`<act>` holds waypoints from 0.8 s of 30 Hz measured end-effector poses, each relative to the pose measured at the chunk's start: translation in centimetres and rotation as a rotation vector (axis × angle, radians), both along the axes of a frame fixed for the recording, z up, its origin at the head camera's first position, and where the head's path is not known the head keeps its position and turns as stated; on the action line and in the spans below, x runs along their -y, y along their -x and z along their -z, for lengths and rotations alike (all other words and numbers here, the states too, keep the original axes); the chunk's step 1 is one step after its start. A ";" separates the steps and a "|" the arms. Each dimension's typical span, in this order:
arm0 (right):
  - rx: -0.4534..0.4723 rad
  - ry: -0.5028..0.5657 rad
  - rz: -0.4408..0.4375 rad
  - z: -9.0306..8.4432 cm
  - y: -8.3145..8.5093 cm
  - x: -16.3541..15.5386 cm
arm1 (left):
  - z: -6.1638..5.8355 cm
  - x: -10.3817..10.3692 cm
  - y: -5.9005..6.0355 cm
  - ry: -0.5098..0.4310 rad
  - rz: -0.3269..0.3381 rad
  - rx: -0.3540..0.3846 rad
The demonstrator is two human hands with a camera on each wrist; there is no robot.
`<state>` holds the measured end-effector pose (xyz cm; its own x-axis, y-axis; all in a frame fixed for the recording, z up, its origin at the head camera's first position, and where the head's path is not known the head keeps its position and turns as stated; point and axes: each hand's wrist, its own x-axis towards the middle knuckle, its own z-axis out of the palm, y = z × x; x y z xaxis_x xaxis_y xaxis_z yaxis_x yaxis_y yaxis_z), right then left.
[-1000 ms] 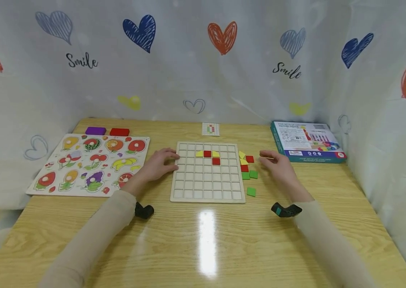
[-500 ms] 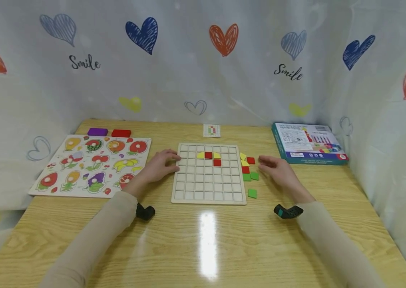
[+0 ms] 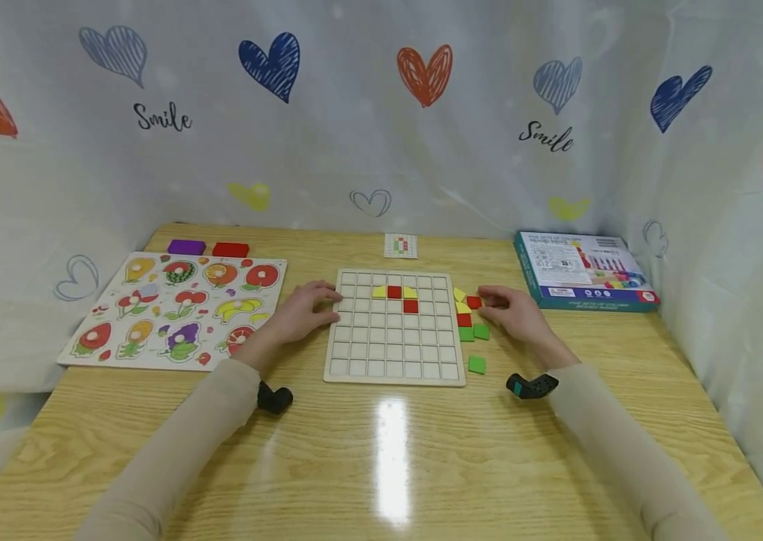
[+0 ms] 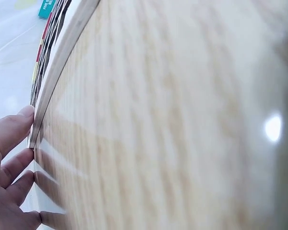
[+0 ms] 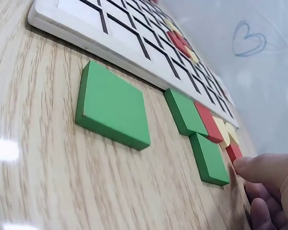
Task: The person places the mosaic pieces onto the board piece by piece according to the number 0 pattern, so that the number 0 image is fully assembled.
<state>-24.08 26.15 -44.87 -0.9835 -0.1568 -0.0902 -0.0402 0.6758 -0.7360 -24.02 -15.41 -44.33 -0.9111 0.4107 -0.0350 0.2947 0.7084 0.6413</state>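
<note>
A white grid board (image 3: 395, 353) lies mid-table, with two yellow and two red tiles (image 3: 393, 291) set in its upper rows. My left hand (image 3: 314, 306) rests open against the board's left edge; the left wrist view shows its fingers (image 4: 12, 129) lying along that edge. My right hand (image 3: 493, 300) reaches to the loose tiles right of the board. Its thumb tip (image 5: 247, 165) touches a red tile (image 5: 234, 152) that lies flat on the table. Green tiles (image 5: 113, 112) lie nearby, and yellow tiles (image 3: 460, 299) sit beside the board.
A fruit peg puzzle (image 3: 175, 309) lies at the left, with purple (image 3: 186, 246) and red (image 3: 230, 249) blocks behind it. A small pattern card (image 3: 400, 245) lies behind the board. A teal box (image 3: 580, 269) sits at the back right. Heart-printed curtains close in three sides.
My right hand has moved left, from open table near the box to the red tile beside the board. The left hand has stayed on the board's edge.
</note>
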 end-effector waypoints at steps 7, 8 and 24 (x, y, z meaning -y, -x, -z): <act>0.000 -0.063 -0.054 -0.6 0.3 0.1 | 0.3 0.1 0.1 0.003 0.006 -0.008; 0.002 -0.073 -0.058 -0.6 0.4 0.1 | 0.3 0.1 0.2 0.006 0.005 -0.009; -0.071 -0.201 -0.072 -0.9 -0.9 -0.8 | 0.1 0.0 0.2 0.019 -0.012 0.013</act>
